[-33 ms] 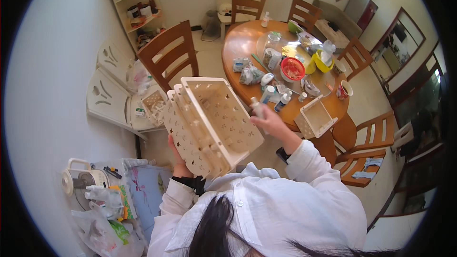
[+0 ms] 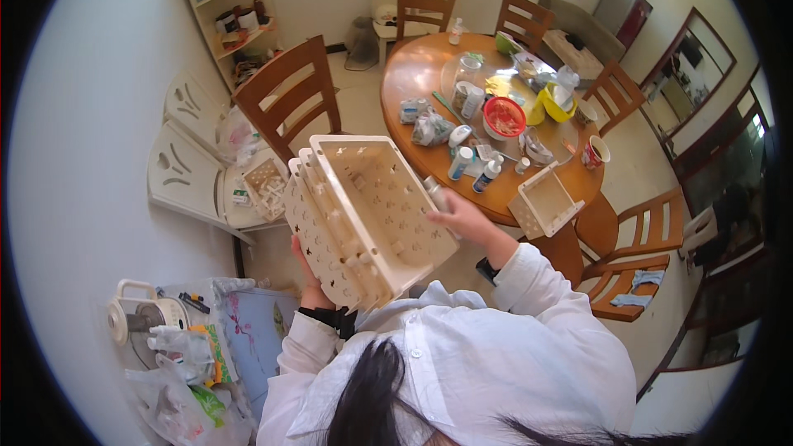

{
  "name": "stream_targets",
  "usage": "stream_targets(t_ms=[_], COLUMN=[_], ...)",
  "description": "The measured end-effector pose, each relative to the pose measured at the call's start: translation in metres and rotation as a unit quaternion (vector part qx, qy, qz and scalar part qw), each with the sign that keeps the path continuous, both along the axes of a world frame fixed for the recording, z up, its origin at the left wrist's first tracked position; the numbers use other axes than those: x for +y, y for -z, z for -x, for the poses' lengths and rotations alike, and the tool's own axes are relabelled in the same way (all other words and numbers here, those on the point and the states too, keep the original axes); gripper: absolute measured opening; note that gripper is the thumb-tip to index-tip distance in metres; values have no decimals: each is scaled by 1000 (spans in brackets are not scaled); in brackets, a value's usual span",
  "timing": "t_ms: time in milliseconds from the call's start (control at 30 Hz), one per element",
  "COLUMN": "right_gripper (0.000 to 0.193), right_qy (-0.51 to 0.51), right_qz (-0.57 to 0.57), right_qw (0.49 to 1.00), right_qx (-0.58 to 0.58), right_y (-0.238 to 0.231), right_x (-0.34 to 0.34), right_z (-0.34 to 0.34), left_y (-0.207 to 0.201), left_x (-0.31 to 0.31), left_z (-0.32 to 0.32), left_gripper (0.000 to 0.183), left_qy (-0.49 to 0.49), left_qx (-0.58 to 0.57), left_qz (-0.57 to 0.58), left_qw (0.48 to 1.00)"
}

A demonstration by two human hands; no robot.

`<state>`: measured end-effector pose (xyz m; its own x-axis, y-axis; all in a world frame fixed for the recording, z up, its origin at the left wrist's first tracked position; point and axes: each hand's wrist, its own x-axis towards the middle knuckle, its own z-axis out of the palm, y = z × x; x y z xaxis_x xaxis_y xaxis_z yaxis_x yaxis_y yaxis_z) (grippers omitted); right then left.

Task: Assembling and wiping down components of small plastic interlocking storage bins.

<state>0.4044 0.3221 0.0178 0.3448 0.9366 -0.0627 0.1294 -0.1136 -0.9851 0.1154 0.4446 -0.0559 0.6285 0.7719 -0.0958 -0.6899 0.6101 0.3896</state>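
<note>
My left hand (image 2: 307,281) grips the near left side of a stack of nested cream plastic baskets (image 2: 310,223) with cut-out holes, its fingers partly hidden by them. The stack is tilted, and the top basket's hollow faces up and to the right. In my right hand (image 2: 464,219) is a small pale bottle (image 2: 435,192), held at the basket's right rim. Just beyond stand a white bottle with a blue label (image 2: 461,163) and a white pump bottle (image 2: 487,174) on the round wooden table (image 2: 405,74).
A single cream basket (image 2: 547,202) rests at the table's near right edge. Farther in are a red bowl (image 2: 504,118), a yellow bowl (image 2: 555,106) and a plastic bag (image 2: 432,128). Wooden chairs (image 2: 291,95) surround the table. A white chair (image 2: 178,165) stands left, an electric kettle (image 2: 144,314) lower left.
My right hand has moved slightly left with the small bottle, bringing it up against the basket's rim. The stack in my left hand has barely moved.
</note>
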Motion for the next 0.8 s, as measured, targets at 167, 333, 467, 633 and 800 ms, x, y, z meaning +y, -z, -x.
stream_targets(t_ms=[167, 333, 467, 633, 800], right_gripper=[57, 56, 59, 58, 57], right_qy=[-128, -76, -21, 224, 426], right_qz=[129, 81, -19, -167, -283], right_qw=[892, 839, 820, 859, 828], right_qx=[414, 533, 572, 428, 230], right_y=[16, 35, 39, 25, 17], right_x=[-29, -82, -137, -261, -381], right_z=[-4, -53, -92, -177, -224], left_y=[7, -24, -39, -32, -13], left_x=[-6, -15, -34, -65, -129], left_z=[-25, -85, -147, -222, -336], left_gripper=[80, 82, 81, 54, 52], left_qy=[79, 123, 245, 418, 105], left_qx=[-17, 91, 110, 272, 310], left_qz=[3, -12, -118, -296, -870], left_qw=[997, 988, 956, 815, 369])
